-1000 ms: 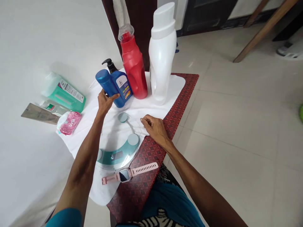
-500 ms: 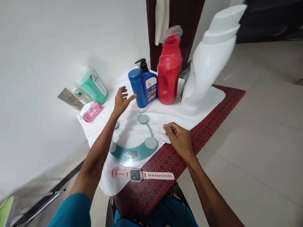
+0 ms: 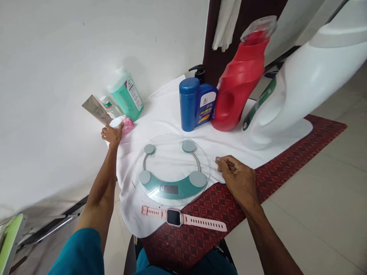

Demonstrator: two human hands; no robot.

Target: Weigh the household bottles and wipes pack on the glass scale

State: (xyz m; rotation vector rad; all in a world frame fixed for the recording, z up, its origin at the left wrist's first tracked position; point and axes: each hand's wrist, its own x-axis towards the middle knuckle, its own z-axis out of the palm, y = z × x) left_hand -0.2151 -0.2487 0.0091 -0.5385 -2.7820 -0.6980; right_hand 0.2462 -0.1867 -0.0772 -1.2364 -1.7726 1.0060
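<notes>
My left hand [image 3: 112, 134] reaches to the far left of the table, its thumb and fingers around the near side of a pink pack of wipes [image 3: 128, 126] with a white lid. My right hand [image 3: 236, 177] hovers by the table's right edge with curled fingers, thumb against index finger, and nothing shows in it. Between the hands lies a round glass bathroom scale [image 3: 172, 168] with a teal band and a small display [image 3: 169, 189]. In front of it a pink-strapped smartwatch [image 3: 174, 217] is stretched out flat.
Behind the wipes stand a green liquid bottle [image 3: 126, 95], a small clear bottle [image 3: 111, 109] and a grey tube [image 3: 96, 109]. At the back are a blue bottle [image 3: 189, 107], a blue pump bottle [image 3: 207, 105], a red jug [image 3: 237, 84] and a large white bottle [image 3: 304, 84]. White cloth [image 3: 163, 110] covers the table.
My left hand has moved left from beside the blue bottle to the pink pack of wipes. The view has shifted. My right hand keeps its curled pose.
</notes>
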